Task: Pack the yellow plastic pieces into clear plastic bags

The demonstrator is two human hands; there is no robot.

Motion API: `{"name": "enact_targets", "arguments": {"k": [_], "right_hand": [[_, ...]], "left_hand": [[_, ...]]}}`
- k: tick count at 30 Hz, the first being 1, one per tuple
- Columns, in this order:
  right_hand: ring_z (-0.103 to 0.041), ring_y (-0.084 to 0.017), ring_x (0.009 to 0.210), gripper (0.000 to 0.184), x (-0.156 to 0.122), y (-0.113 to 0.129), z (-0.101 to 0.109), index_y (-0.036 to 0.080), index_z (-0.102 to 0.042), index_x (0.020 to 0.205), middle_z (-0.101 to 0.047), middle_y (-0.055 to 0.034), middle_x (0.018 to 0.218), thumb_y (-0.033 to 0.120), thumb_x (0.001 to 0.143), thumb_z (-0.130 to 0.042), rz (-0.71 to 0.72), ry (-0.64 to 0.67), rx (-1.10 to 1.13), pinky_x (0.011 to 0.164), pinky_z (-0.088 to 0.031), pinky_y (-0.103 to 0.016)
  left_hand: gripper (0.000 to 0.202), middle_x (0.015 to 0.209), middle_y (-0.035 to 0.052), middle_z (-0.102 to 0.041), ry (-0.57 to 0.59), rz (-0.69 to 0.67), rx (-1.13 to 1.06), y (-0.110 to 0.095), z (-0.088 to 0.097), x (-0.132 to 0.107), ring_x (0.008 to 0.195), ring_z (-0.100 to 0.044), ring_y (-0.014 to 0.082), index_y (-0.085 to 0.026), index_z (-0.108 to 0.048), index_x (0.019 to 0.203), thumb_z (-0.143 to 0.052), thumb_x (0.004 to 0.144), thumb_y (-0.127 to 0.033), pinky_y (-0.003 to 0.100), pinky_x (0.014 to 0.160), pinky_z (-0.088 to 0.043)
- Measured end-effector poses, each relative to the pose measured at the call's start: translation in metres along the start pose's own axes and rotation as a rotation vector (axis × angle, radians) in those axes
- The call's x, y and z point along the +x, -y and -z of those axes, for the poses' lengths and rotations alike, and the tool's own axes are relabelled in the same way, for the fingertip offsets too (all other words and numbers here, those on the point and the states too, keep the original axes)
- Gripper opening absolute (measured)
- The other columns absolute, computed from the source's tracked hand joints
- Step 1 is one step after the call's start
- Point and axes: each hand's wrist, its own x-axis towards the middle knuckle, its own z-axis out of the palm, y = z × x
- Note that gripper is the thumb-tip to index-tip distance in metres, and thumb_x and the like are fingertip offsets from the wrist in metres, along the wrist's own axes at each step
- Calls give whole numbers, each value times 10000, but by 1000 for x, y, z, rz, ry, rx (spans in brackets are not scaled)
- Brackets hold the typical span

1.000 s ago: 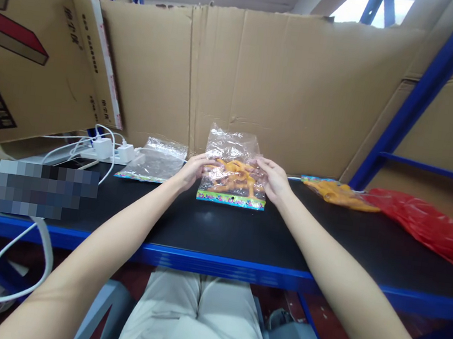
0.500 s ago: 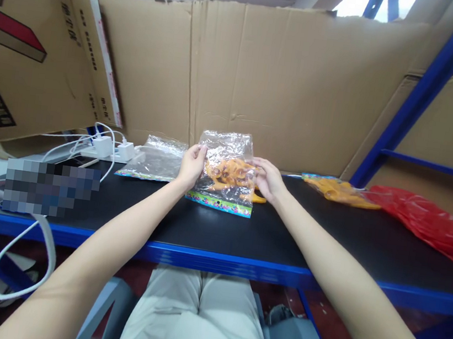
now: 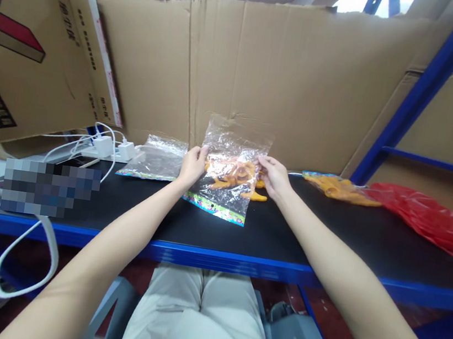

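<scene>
A clear plastic bag [image 3: 224,188] with a colourful printed edge holds several orange plastic pieces [image 3: 234,175]. It is raised and tilted above the black shelf top [image 3: 285,233]. My left hand [image 3: 192,165] pinches the bag's left side. My right hand [image 3: 273,177] grips its right side near the opening, fingers closed on the film. One orange piece [image 3: 257,197] pokes out at the bag's right edge.
A stack of empty clear bags [image 3: 155,157] lies to the left, beside a white power strip with chargers and cables [image 3: 106,148]. More orange pieces [image 3: 336,188] and a red plastic bag [image 3: 428,221] lie to the right. Cardboard [image 3: 303,91] walls the back.
The bag has been lifted off the shelf top and tilted, its printed edge swinging down and toward me. Both hands kept hold of its sides.
</scene>
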Motion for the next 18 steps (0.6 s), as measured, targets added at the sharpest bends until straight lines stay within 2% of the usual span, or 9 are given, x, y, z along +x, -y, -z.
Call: {"name": "enact_targets", "arguments": {"k": [3, 6, 11, 14, 17, 18], "right_hand": [[-439, -51, 467, 111, 3, -4, 2, 174, -594, 678, -569, 42, 601, 253, 648, -666, 62, -8, -10, 468, -349, -193], [-422, -47, 455, 136, 6, -8, 3, 169, -602, 712, -563, 43, 597, 267, 642, -666, 123, -25, -25, 473, -345, -195], [-472, -70, 511, 128, 9, -9, 6, 186, -550, 686, -541, 45, 577, 296, 694, -614, 253, -195, -119, 497, -380, -191], [-433, -72, 440, 149, 12, -9, 9, 201, -492, 666, -492, 54, 520, 313, 747, -549, 280, -298, -153, 428, -342, -193], [-344, -71, 353, 178, 16, -12, 16, 220, -459, 677, -389, 81, 454, 361, 771, -513, 275, -367, -159, 361, -266, -206], [-321, -70, 340, 191, 17, -13, 18, 225, -456, 689, -363, 88, 446, 389, 771, -510, 257, -345, -171, 353, -250, -208]], "left_hand": [[430, 468, -32, -347, 4, -54, 107, 0, 5, 4, 506, -341, 102, -179, -367, 479, -488, 838, -382, 223, 486, -216], [473, 434, -37, -310, 43, -35, 86, 1, 5, 4, 467, -324, 97, -183, -341, 450, -475, 834, -424, 229, 464, -197], [422, 386, -60, -338, 224, 113, -108, 0, -2, -6, 352, -327, 76, -188, -411, 544, -484, 803, -513, 205, 394, -210], [381, 387, -67, -377, 325, 136, -176, -2, -9, -12, 318, -332, 68, -190, -435, 600, -515, 783, -515, 193, 368, -217], [359, 398, -77, -357, 317, 94, -189, -4, -13, -15, 323, -313, 59, -187, -456, 633, -534, 773, -508, 186, 369, -196], [359, 402, -78, -350, 303, 82, -189, -5, -14, -15, 329, -306, 58, -186, -463, 639, -533, 772, -511, 185, 374, -191]]}}
